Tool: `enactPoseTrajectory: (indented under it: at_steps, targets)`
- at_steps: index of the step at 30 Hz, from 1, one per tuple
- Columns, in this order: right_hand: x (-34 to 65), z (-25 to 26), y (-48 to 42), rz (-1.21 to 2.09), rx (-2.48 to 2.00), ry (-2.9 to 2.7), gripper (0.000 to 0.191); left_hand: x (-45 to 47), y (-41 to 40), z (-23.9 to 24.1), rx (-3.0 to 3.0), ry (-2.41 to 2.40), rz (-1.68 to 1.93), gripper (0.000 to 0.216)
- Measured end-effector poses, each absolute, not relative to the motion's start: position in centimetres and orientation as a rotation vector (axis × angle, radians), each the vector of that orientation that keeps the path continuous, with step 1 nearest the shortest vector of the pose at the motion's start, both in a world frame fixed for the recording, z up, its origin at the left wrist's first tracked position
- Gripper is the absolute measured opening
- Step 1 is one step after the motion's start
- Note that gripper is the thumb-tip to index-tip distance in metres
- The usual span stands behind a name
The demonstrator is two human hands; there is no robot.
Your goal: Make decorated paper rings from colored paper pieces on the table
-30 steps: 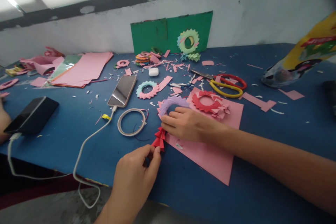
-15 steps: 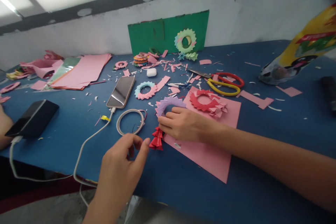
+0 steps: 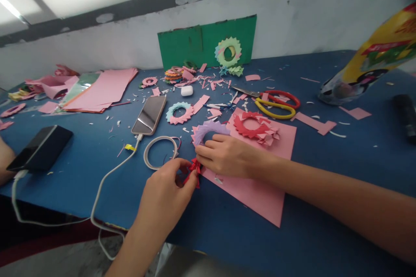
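Left hand [image 3: 164, 190] is back on the small piece of red pleated paper [image 3: 195, 166], thumb and fingers pinching it around the near end. Half a second ago that hand was hanging loose just to the left of it, so that's the big change: the red piece is gripped again, and I'd take that to mean its folds are still being worked on.

Right hand [image 3: 227, 156] hasn't really shifted. It's lying over the left part of a flat pink paper sheet [image 3: 260, 194], fingertips right by the far end of the red piece. Can't tell if they're grasping it or just pressing down, they cover that bit.

So the red piece sits toward the near edge of the blue tabletop [image 3: 224, 220], left of the pink sheet and near-right of a round white tape roll [image 3: 146, 151]. Lilac pointed paper ring [image 3: 209, 127] pokes out just past the right hand, with a spiky red paper ring [image 3: 251, 131] to its right on the far part of the sheet.
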State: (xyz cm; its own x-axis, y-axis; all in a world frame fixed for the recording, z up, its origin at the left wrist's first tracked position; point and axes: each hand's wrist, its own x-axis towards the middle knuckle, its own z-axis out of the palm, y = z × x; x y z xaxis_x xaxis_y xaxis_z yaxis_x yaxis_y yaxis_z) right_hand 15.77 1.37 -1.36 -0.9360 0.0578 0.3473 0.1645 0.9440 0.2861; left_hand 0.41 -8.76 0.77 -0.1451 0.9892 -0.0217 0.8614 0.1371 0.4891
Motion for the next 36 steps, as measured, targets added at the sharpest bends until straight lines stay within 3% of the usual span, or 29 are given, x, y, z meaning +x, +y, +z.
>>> enactPoseTrajectory:
  at_steps: [12,22,27,36]
  targets:
    - [16.4,-1.2,1.5,-0.328,-0.192,-2.817,0.021,-0.7,-8.6,0.7,2.169,1.856,0.424,0.020]
    - [17.0,-0.2,0.0,-0.133,-0.343,-2.913,0.007,-2.4,-7.3,2.5,2.484,1.405,0.147,0.021]
    - [16.8,-0.6,-0.6,-0.056,-0.467,-2.929,0.004,-2.2,-6.8,3.3,2.494,1.430,0.014,0.017]
    - [16.6,0.1,-0.3,0.146,-0.562,-2.956,0.011,-1.8,-7.2,2.8,2.442,1.428,0.008,0.026]
